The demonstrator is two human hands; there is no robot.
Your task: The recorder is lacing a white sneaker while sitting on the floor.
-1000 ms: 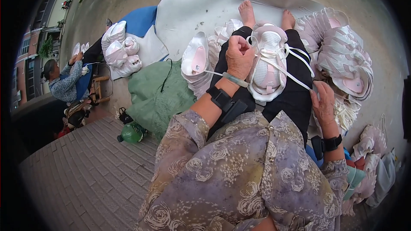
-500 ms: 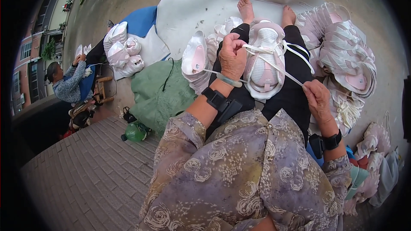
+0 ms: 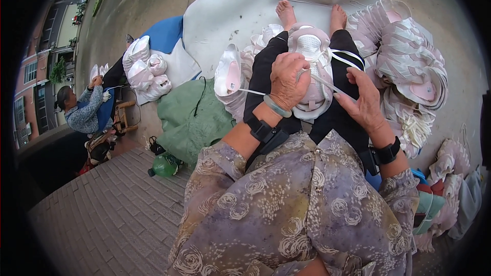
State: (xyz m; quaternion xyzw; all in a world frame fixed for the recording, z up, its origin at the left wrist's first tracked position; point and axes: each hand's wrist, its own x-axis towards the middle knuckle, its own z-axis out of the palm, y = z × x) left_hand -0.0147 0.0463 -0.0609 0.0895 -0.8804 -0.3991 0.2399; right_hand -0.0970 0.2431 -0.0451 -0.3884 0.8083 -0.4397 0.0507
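Note:
A white and pale pink sneaker upper (image 3: 319, 94) lies across my lap, with its mesh tongue at the far end. My left hand (image 3: 289, 79) is closed over its left side, thumb and fingers pinching a white shoelace (image 3: 322, 80). That lace runs straight across the upper to my right hand (image 3: 364, 101). There it meets the thumb; the thumb and forefinger stand apart, and the other fingers are partly hidden. A loose lace strand (image 3: 353, 56) curves off the upper's right side. Another strand stretches from behind my left wrist toward a stack of uppers (image 3: 227, 84).
Piles of similar uppers (image 3: 409, 53) stand at my right, with more (image 3: 146, 66) at far left. A white sheet (image 3: 220, 15) lies under my feet. Beside my left leg are a green cloth (image 3: 189, 110) and green bottle (image 3: 164, 166). Another person (image 3: 84, 110) sits at far left.
My left hand has turned and come nearer over the upper. My right hand has moved left toward it, its fingers spreading, and the lace now spans a shorter gap between them.

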